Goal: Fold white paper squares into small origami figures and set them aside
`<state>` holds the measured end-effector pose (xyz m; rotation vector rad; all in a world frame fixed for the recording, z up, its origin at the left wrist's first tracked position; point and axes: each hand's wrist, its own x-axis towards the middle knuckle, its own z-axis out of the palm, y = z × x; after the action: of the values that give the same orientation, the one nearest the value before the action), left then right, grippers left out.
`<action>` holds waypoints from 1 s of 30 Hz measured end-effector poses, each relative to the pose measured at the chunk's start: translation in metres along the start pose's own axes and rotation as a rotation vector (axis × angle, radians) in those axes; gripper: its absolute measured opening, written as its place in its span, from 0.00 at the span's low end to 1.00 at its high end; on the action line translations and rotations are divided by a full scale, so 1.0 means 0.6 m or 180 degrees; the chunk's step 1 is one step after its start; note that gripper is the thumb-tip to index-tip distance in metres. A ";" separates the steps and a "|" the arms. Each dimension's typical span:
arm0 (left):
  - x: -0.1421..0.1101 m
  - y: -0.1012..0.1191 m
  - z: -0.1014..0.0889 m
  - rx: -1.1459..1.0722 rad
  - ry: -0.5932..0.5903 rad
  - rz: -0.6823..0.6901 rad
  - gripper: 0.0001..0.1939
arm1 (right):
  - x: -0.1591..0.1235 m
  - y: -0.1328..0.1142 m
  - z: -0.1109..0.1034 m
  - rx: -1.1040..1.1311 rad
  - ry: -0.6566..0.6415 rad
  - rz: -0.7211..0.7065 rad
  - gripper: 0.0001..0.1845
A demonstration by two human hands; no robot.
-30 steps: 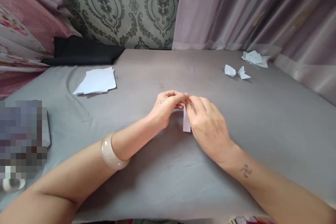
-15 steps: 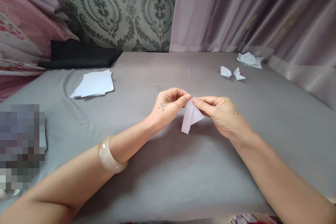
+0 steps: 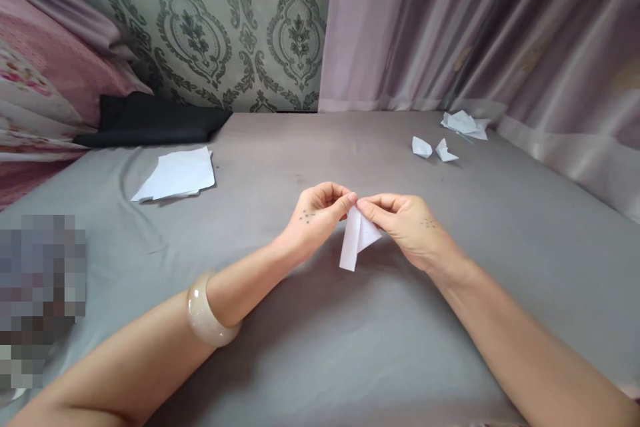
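Observation:
A small piece of folded white paper point(image 3: 351, 240) hangs between my hands, above the grey cloth. It has a narrow strip on the left and a pointed flap on the right. My left hand point(image 3: 323, 217) pinches its top edge between thumb and fingers; a pale bangle point(image 3: 205, 313) sits on that forearm. Close beside it, my right hand point(image 3: 407, 223) pinches the top right of the same paper, with the thumbs nearly touching. The fingertips behind the paper are partly hidden.
On the grey cloth point(image 3: 300, 360), a stack of white paper point(image 3: 180, 173) lies at left, below a folded black cloth point(image 3: 160, 121). Two small folded paper pieces point(image 3: 422, 147) stand at right, near a pile of papers point(image 3: 463, 123). Curtains point(image 3: 400, 27) border the back right. A blurred patch point(image 3: 40, 280) covers something at left.
The view has tilted slightly, so everything on the cloth appears a little lower. Both hands keep their pinch on the folded paper, whose shape looks nearly the same.

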<state>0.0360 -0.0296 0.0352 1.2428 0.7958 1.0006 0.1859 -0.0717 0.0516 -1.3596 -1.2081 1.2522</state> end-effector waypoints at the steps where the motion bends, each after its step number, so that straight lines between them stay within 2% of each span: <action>1: 0.000 -0.002 0.001 0.0067 0.0038 0.0027 0.09 | 0.001 0.001 -0.002 0.0035 -0.0061 0.0063 0.14; 10: -0.004 -0.008 0.004 0.0266 0.0006 -0.0165 0.09 | 0.006 0.002 -0.011 -0.0077 -0.0203 0.0333 0.13; 14: -0.001 -0.004 0.000 0.0369 -0.0087 -0.0057 0.09 | 0.010 0.003 -0.016 0.0268 -0.0290 0.0481 0.11; 17: 0.004 -0.008 -0.011 0.0849 -0.0126 0.0525 0.09 | 0.018 0.002 -0.025 0.0919 -0.0326 0.0727 0.08; 20: 0.007 -0.014 -0.022 0.1614 -0.0076 0.1529 0.07 | 0.025 0.000 -0.034 0.1511 -0.0081 0.0924 0.04; 22: 0.006 -0.013 -0.024 0.1977 -0.0067 0.2124 0.11 | 0.026 -0.001 -0.035 0.1713 0.0050 0.1094 0.04; 24: 0.004 -0.009 -0.024 0.2156 -0.0169 0.2486 0.11 | 0.025 0.000 -0.033 0.1804 0.0003 0.1263 0.05; 26: 0.001 -0.003 -0.022 0.2214 -0.0375 0.2566 0.10 | 0.022 0.002 -0.028 0.1860 -0.0145 0.1381 0.05; 30: -0.002 0.003 -0.022 0.2018 -0.0695 0.2267 0.10 | 0.016 0.001 -0.021 0.2012 -0.0240 0.1606 0.05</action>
<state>0.0234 -0.0255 0.0347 2.2416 0.5052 1.1760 0.1984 -0.0623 0.0510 -1.1627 -0.4340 1.8528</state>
